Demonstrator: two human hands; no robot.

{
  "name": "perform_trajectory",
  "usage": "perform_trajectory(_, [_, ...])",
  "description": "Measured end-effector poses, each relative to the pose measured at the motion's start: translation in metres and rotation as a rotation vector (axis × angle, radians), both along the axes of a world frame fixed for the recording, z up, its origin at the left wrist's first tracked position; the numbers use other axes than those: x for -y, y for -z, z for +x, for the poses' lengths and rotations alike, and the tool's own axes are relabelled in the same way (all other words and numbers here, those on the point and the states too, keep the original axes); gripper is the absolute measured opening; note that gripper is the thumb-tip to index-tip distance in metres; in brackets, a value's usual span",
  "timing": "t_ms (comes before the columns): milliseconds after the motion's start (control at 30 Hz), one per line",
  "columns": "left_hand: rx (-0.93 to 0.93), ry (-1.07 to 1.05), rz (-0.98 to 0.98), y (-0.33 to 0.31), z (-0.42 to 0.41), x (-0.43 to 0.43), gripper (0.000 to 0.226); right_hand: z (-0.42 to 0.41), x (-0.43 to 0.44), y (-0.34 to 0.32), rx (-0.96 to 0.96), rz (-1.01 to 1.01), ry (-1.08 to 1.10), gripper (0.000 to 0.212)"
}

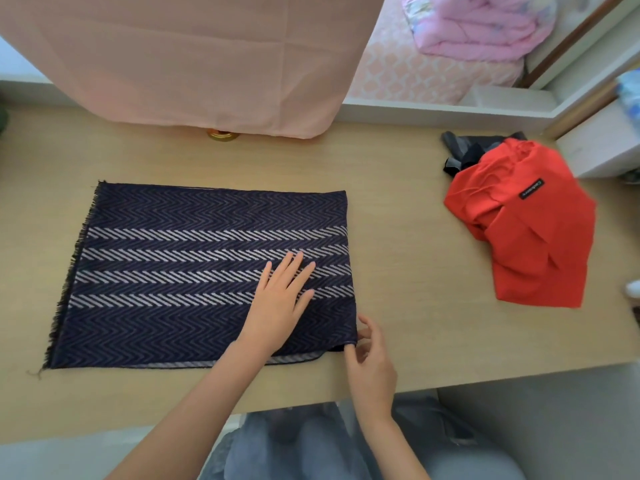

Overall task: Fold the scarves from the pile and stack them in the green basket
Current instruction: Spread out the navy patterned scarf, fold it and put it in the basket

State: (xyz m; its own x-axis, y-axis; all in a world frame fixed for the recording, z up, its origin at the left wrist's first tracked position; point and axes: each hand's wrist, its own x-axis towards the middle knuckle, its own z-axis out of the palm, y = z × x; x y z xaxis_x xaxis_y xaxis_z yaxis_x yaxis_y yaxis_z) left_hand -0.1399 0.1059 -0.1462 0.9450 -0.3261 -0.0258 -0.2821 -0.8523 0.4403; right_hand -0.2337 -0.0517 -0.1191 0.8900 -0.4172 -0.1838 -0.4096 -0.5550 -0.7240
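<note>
A navy scarf (194,271) with pale zigzag stripes lies folded flat on the wooden table (408,258), its fringe along the left edge. My left hand (280,299) rests flat on its right part, fingers straight. My right hand (370,362) pinches the scarf's near right corner between thumb and fingers. To the right lies the pile: a crumpled red scarf (526,230) with a black label, over a dark grey scarf (471,150). The green basket is only a possible dark green sliver at the far left edge.
A pink cloth (194,60) hangs over the back of the table, with a brass base (223,135) under it. A bed with pink bedding (478,26) lies beyond. A white box (602,143) stands at the right edge. My knees show below the table's front edge.
</note>
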Motion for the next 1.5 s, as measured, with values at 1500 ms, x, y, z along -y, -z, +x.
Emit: perform_trajectory(1500, [-0.273, -0.555, -0.370, -0.044, 0.019, 0.056, 0.029, 0.127, 0.061, -0.030, -0.040, 0.099, -0.603, 0.077])
